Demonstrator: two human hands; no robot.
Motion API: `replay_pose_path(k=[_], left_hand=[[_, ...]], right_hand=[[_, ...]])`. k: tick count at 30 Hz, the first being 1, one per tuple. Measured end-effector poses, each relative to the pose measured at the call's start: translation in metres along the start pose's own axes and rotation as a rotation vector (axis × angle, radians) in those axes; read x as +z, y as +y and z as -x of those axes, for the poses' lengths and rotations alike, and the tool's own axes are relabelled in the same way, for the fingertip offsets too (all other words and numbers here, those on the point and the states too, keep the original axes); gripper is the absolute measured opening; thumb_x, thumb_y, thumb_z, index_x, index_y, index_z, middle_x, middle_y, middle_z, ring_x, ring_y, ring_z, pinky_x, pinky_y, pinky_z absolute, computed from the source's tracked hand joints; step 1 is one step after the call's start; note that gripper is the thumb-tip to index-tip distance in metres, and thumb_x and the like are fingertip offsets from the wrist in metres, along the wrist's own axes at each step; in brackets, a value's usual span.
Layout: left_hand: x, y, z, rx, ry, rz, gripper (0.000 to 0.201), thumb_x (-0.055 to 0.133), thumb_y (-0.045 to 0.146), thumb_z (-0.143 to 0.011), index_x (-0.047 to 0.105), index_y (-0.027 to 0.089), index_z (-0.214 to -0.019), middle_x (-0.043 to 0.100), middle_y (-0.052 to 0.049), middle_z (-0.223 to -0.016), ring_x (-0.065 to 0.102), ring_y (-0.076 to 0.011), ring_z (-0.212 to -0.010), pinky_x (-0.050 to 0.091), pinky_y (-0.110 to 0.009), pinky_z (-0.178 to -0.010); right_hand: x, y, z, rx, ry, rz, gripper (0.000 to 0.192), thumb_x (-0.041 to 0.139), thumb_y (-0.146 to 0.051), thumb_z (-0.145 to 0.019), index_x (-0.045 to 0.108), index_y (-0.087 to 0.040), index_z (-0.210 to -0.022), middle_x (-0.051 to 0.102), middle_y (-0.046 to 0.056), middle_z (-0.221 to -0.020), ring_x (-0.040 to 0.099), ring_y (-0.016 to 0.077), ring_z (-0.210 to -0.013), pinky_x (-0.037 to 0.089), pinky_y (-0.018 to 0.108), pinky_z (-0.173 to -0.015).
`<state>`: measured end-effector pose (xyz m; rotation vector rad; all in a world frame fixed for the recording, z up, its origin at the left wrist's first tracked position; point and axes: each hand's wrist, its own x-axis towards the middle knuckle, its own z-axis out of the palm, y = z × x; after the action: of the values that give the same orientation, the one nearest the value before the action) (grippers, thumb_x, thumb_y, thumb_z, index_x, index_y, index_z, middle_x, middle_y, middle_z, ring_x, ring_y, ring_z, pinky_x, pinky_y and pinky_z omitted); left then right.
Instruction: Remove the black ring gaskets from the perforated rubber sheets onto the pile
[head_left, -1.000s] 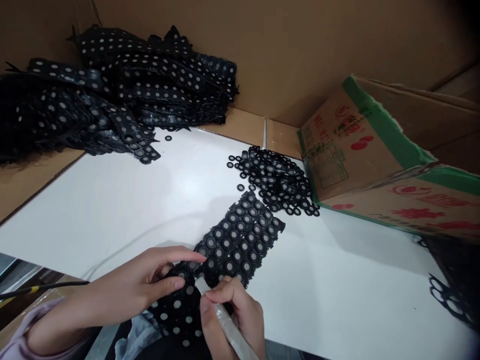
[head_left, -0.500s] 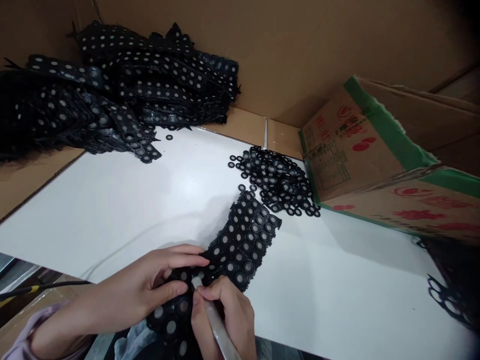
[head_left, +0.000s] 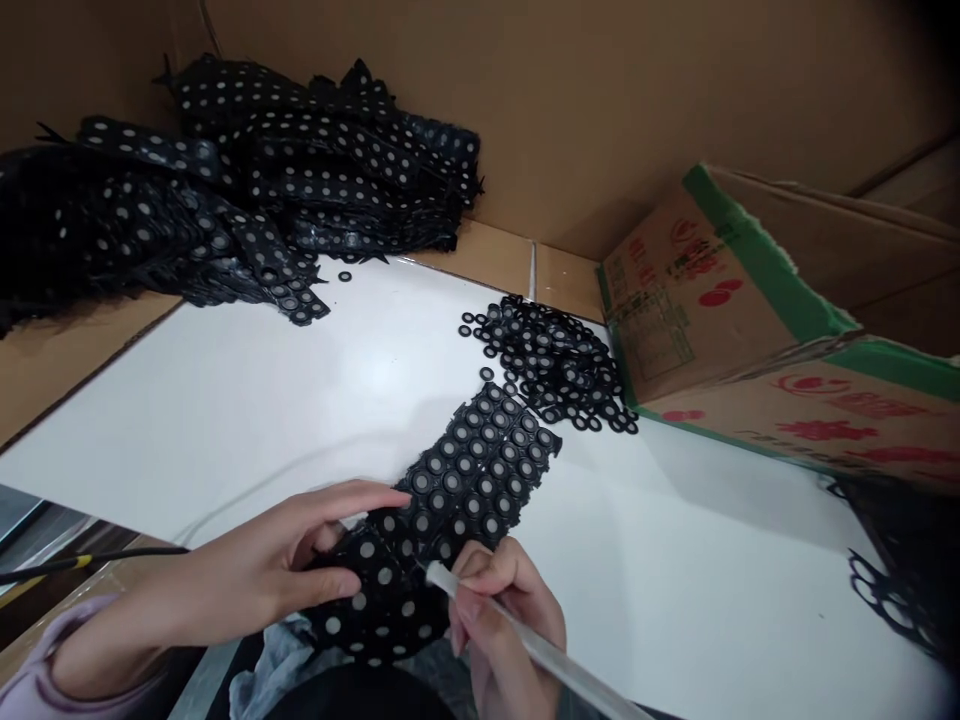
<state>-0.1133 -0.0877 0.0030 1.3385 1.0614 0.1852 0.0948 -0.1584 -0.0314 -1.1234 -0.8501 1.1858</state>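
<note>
A black rubber sheet [head_left: 465,480] covered with round, grey-centred discs lies across the white board and hangs over its near edge. My left hand [head_left: 300,560] is at the sheet's left edge, thumb and fingers apart, with the thumb and a fingertip resting on it. Between the fingers of my right hand [head_left: 510,620] is a pale, stick-like tool [head_left: 547,650]. Its blunt white tip touches or hovers just over the sheet near the fold; I cannot tell which. Past the sheet's far end lies a heap of loose black rings [head_left: 555,350].
Stacked black dotted sheets [head_left: 300,170] fill the back left. An open cardboard box [head_left: 675,290] with green edges stands at the right, and black punched-out scrap [head_left: 900,560] hangs at the far right. The white board [head_left: 300,400] has a cardboard wall [head_left: 570,120] behind it.
My right hand and the tool have moved right, and the tool now tilts flatter. My left hand has shifted slightly left, and the near part of the sheet lies more in view.
</note>
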Motion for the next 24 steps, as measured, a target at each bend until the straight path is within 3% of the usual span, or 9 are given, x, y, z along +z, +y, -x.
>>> replay_pose_path(k=[2,3,6,9,18,24], left_hand=[[0.001,-0.001,0.002,-0.033,0.022,-0.052,0.046,0.064,0.042,-0.09,0.058,0.041,-0.136,0.061,0.004,-0.082,0.057,-0.0171,-0.069,0.048,-0.023,-0.061],[0.001,-0.002,0.003,-0.038,0.03,-0.074,0.042,0.064,0.043,-0.09,0.062,0.04,-0.132,0.062,0.004,-0.081,0.058,-0.018,-0.07,0.048,-0.024,-0.062],[0.004,-0.004,0.006,-0.005,0.04,-0.077,0.038,0.066,0.042,-0.087,0.067,0.04,-0.125,0.069,0.001,-0.113,0.062,-0.025,-0.095,0.052,-0.029,-0.078],[0.005,-0.006,0.009,0.011,0.021,-0.036,0.043,0.065,0.037,-0.088,0.063,0.043,-0.131,0.061,0.002,-0.137,0.059,-0.0287,-0.114,0.052,-0.034,-0.089],[0.008,-0.006,0.012,0.015,0.027,0.01,0.047,0.066,0.033,-0.087,0.061,0.043,-0.133,0.058,0.003,-0.144,0.055,-0.0311,-0.126,0.053,-0.037,-0.096],[0.011,-0.006,0.013,0.085,0.044,-0.019,0.041,0.065,0.039,-0.09,0.062,0.048,-0.13,0.059,0.007,-0.144,0.047,-0.0293,-0.138,0.041,-0.039,-0.113]], right_hand=[[0.0,0.003,0.004,-0.04,-0.002,0.105,0.027,0.058,-0.043,-0.092,0.053,-0.024,-0.074,0.043,-0.005,-0.056,0.039,0.0121,-0.046,0.03,0.024,-0.043],[0.0,0.004,0.008,-0.077,-0.008,0.193,0.026,0.059,-0.041,-0.092,0.053,-0.024,-0.073,0.045,-0.004,-0.057,0.041,0.0127,-0.047,0.032,0.025,-0.044],[0.001,0.01,0.019,-0.185,-0.041,0.419,0.017,0.064,-0.031,-0.087,0.057,-0.025,-0.073,0.052,-0.002,-0.057,0.049,0.0156,-0.048,0.04,0.029,-0.046],[0.004,0.013,0.024,-0.234,-0.055,0.511,0.011,0.066,-0.023,-0.083,0.06,-0.026,-0.074,0.056,-0.001,-0.058,0.052,0.0168,-0.048,0.043,0.029,-0.046],[0.013,0.012,0.02,-0.322,-0.053,0.604,0.013,0.059,-0.013,-0.081,0.056,-0.024,-0.074,0.056,-0.003,-0.057,0.053,0.014,-0.047,0.035,0.025,-0.044],[0.02,0.015,0.011,-0.488,-0.155,0.628,0.017,0.054,-0.008,-0.081,0.05,-0.024,-0.077,0.052,-0.004,-0.056,0.05,0.0133,-0.047,0.033,0.025,-0.046]])
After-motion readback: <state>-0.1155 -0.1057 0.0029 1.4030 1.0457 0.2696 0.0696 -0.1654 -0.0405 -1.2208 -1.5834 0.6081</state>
